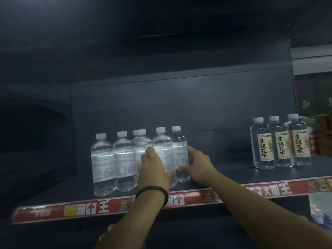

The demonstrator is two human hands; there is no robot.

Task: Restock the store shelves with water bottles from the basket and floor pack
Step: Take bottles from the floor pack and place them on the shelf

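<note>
Both hands hold water bottles near the front of the store shelf.
Beyond the red price strip on the shelf edge, the right hand grips the end bottle of a white-capped cluster, thumb in front, fingers behind. The left hand, a dark bead bracelet at its wrist, curls its fingers round what looks like the neighbouring bottle, though blur leaves that unsure. Farther right, well apart, three labelled bottles stand upright.

Bottles beside the left hand: clear glossy plastic, white matt caps. Shelf under the right hand: matt dark metal. Edge strip: glossy red.
</note>
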